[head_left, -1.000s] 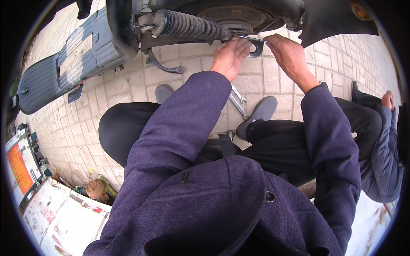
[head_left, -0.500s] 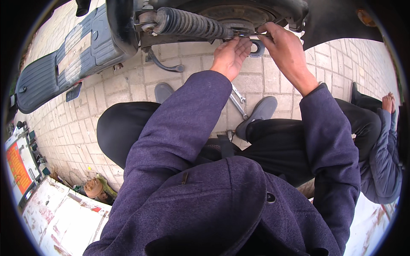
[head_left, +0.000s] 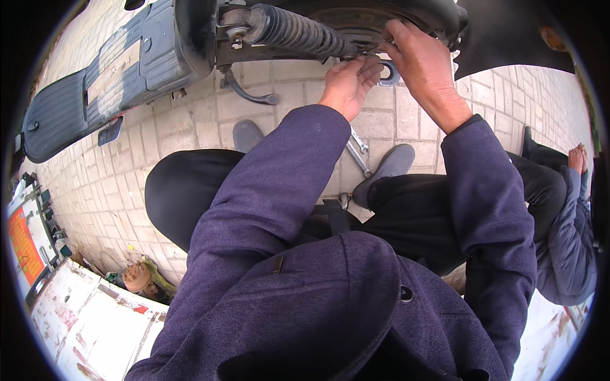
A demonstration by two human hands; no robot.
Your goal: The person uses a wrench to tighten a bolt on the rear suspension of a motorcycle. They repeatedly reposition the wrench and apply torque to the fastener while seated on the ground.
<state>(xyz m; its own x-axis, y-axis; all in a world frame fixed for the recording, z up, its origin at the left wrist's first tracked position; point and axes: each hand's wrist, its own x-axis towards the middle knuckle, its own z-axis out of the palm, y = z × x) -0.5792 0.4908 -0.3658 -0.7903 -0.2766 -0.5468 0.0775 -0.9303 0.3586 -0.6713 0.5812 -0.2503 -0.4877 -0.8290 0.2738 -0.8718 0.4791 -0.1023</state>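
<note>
At the lower end of a motorcycle's coil-spring shock absorber [head_left: 298,33], both my hands work close to the wheel hub. My left hand [head_left: 346,86] is palm up, its curled fingertips at small metal parts by the hub; what they grip is hidden. My right hand [head_left: 422,66] has thumb and fingers closed just right of there, with a thin metal piece showing at the fingertips, too small to name. A grey ring-shaped part [head_left: 390,73] shows between my hands. The wheel [head_left: 362,22] is partly covered by the dark fender.
Two wrenches, a long one [head_left: 359,159] and a shorter one [head_left: 360,142], lie on the paving between my shoes. A curved stand lever [head_left: 251,96] juts out below the frame. The ribbed footboard [head_left: 57,117] extends left. Another person [head_left: 569,222] sits at the right.
My right hand has turned, its fingertips rising slightly, and the thin metal piece shows less. My left hand stays by the hub. The view has shifted slightly.
</note>
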